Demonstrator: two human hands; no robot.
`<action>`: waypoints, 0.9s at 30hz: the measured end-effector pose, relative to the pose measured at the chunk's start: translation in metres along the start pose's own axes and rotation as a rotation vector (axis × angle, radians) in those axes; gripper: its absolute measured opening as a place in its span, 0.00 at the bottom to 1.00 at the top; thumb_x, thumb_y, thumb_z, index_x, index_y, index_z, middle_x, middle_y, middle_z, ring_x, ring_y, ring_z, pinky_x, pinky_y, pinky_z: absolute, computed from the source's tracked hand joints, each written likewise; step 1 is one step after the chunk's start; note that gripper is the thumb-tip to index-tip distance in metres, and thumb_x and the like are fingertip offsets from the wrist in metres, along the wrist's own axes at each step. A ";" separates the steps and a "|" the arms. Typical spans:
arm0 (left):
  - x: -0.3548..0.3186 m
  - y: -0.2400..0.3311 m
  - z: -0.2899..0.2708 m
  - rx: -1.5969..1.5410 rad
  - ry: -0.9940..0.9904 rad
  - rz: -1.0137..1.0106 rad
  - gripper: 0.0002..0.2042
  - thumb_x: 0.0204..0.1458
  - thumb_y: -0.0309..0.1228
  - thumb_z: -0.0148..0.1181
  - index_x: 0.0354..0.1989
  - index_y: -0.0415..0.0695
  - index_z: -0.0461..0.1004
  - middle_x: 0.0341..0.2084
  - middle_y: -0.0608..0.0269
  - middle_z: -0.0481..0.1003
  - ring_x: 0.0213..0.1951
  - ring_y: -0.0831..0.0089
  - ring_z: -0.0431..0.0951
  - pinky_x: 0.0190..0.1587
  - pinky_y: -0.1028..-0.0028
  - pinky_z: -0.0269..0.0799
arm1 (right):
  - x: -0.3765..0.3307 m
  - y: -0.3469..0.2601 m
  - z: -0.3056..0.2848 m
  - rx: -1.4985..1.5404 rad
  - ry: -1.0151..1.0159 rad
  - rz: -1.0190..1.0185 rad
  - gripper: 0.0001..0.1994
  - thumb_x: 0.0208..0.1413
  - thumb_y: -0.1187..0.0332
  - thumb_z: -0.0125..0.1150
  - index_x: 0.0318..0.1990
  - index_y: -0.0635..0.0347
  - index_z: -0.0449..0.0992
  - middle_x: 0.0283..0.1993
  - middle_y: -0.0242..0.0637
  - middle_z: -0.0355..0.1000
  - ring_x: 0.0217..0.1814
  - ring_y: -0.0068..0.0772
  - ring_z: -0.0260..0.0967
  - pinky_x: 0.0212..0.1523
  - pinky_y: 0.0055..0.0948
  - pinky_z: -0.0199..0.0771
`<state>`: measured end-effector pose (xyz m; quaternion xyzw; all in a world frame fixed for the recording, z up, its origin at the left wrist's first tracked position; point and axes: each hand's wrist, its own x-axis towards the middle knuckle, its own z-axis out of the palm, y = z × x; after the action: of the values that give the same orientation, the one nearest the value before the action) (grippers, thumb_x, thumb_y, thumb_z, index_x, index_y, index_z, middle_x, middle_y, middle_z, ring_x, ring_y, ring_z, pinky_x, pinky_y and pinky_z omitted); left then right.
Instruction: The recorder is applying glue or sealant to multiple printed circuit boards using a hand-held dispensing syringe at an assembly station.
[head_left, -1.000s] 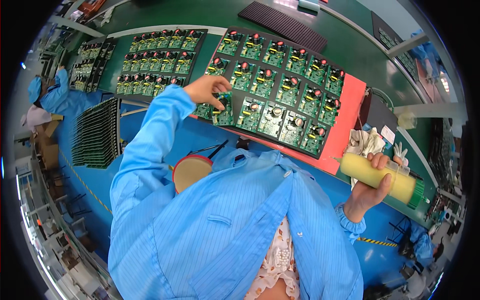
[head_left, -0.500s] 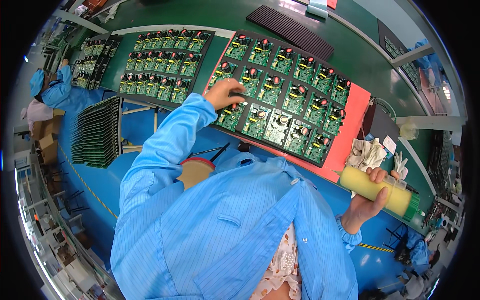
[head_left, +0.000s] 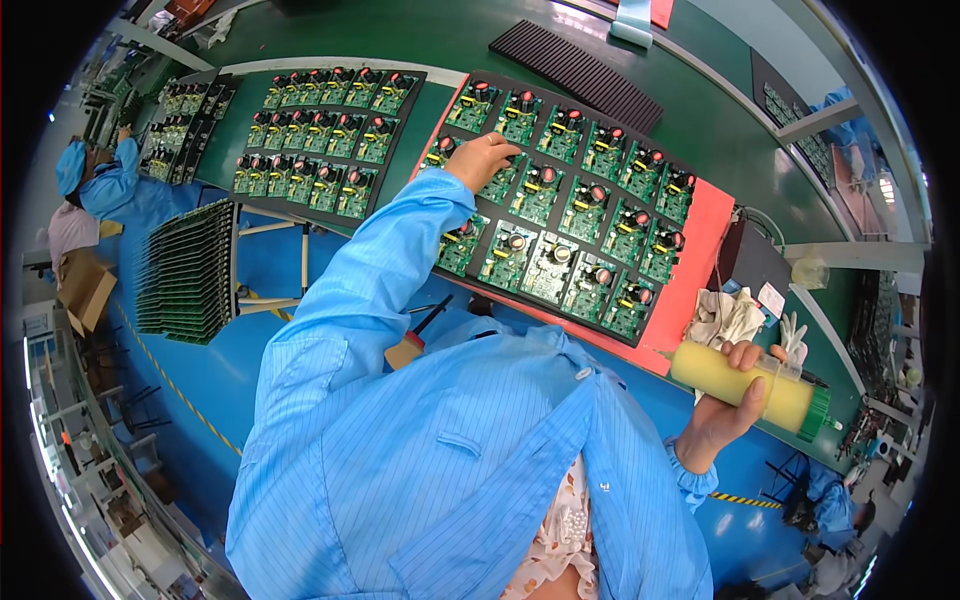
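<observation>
The left hand (head_left: 482,160) covered part of a board (head_left: 497,187), and whether its fingertips gripped anything there could not be told. The bottle (head_left: 715,376) hid part of the right hand (head_left: 718,415). The coat (head_left: 470,500) ran off the lower edge and, with its sleeve, hid most of a stool (head_left: 403,352). A co-worker (head_left: 115,190) was too small for the handwork to show.

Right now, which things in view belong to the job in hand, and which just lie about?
In use: yellow bottle, in the right hand; circuit board, at the left hand; black tray.

Seemingly lying about: white glove; crumpled cloth; ridged mat.
</observation>
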<state>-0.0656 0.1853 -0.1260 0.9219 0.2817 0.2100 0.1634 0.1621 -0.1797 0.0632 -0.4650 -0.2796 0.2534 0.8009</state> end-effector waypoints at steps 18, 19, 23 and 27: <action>0.116 -0.045 0.026 0.145 0.075 -0.043 0.19 0.43 0.25 0.59 0.46 0.57 0.74 0.43 0.64 0.72 0.38 0.61 0.75 0.42 0.67 0.72 | 0.001 -0.005 -0.004 -0.026 0.097 0.017 0.25 0.50 0.59 0.58 0.55 0.52 0.57 0.30 0.31 0.61 0.34 0.25 0.58 0.44 0.29 0.57; 0.118 -0.045 0.025 0.179 0.105 -0.040 0.19 0.43 0.25 0.59 0.46 0.57 0.74 0.43 0.64 0.72 0.38 0.61 0.75 0.42 0.67 0.72 | 0.001 -0.006 -0.004 -0.037 0.109 0.011 0.25 0.50 0.59 0.58 0.55 0.52 0.57 0.30 0.31 0.61 0.34 0.25 0.58 0.44 0.29 0.57; 0.116 -0.028 -0.007 0.407 0.257 -0.089 0.19 0.41 0.25 0.61 0.45 0.58 0.75 0.41 0.66 0.73 0.39 0.62 0.75 0.40 0.68 0.72 | 0.005 -0.004 -0.010 -0.063 0.141 0.001 0.26 0.50 0.59 0.58 0.55 0.52 0.57 0.30 0.31 0.61 0.34 0.25 0.58 0.44 0.29 0.58; 0.085 -0.076 -0.032 0.357 -0.032 -0.313 0.20 0.41 0.25 0.61 0.46 0.58 0.75 0.39 0.65 0.73 0.39 0.63 0.74 0.39 0.68 0.72 | 0.007 -0.002 -0.011 -0.060 0.153 0.006 0.26 0.50 0.60 0.58 0.55 0.53 0.57 0.30 0.31 0.61 0.35 0.25 0.58 0.43 0.30 0.58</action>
<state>-0.0511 0.3009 -0.1055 0.8844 0.4513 0.1144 0.0327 0.1745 -0.1826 0.0621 -0.5076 -0.2236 0.2111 0.8049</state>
